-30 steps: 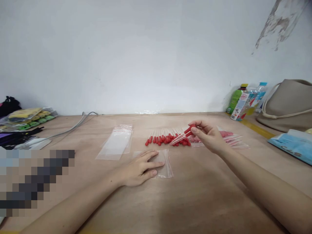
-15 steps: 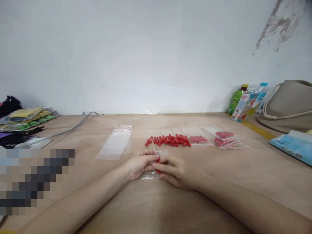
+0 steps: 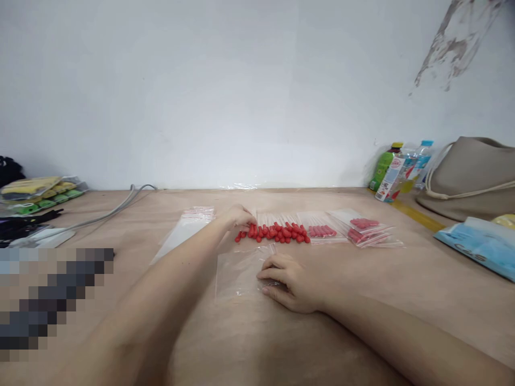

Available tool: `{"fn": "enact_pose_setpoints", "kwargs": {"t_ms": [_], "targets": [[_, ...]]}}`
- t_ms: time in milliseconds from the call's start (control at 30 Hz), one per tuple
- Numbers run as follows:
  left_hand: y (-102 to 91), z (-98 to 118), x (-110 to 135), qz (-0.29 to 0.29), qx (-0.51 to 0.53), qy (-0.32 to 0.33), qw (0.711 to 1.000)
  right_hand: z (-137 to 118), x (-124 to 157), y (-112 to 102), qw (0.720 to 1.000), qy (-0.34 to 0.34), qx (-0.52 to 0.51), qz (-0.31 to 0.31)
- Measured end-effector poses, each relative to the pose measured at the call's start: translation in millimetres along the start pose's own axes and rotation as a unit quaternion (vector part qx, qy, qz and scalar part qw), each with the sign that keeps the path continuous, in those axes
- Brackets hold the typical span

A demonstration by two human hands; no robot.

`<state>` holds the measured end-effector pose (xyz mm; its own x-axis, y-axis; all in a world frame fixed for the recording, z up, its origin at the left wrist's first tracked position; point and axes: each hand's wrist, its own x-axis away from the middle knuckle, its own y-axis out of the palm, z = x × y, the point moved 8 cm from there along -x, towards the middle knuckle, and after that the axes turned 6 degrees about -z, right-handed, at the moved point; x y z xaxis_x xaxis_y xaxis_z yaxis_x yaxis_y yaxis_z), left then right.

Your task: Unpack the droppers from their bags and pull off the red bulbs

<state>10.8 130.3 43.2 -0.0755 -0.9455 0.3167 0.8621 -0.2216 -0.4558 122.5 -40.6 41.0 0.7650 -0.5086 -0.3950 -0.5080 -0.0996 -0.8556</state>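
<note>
Left grip (image 3: pixel 240 218) curled at the left end of the droppers (image 3: pixel 277 232), just beyond the bag (image 3: pixel 237 271); hold unclear; right grip (image 3: pixel 290 282) half-curled on the bag's right edge, pinch unclear; bag flat on desk (image 3: pixel 402 279).

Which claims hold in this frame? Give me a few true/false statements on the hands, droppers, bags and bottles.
1. The left hand is at the left end of the row of red-capped droppers. True.
2. The right hand hovers in the air. False: it rests on the clear bag.
3. Filled bags lie right of the loose droppers. True.
4. The bottles stand on the far left. False: they stand far right, by the wall.
</note>
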Motion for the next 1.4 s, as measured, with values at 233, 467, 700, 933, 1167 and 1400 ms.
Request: {"fn": "enact_pose_setpoints", "kwargs": {"t_ms": [233, 467, 700, 933, 1167, 1400], "targets": [[3.0, 0, -3, -0.013, -0.069, 0.011, 0.997, -2, -1, -2, 1.000, -0.001, 0.001, 0.008], [-11.8, 4, -3, 0.025, -0.142, 0.061, 0.988, -1, -1, -3, 1.000, -0.008, -0.002, 0.014], [1.2, 17, 64, 0.058, -0.201, 0.244, 0.947, -2, -1, -2, 1.000, -0.009, -0.004, 0.004], [28.6, -23, 127, -0.003, -0.243, 0.420, 0.874, 1, -1, -2, 1.000, -0.010, -0.025, 0.012], [0.0, -50, 91, -0.007, -0.167, 0.235, 0.958, 3, -2, -10, 0.997, 0.044, -0.065, 0.011], [5.0, -56, 96, -0.114, -0.143, 0.166, 0.969, 73, 17, -79, 0.948, 0.245, 0.103, 0.176]]}}
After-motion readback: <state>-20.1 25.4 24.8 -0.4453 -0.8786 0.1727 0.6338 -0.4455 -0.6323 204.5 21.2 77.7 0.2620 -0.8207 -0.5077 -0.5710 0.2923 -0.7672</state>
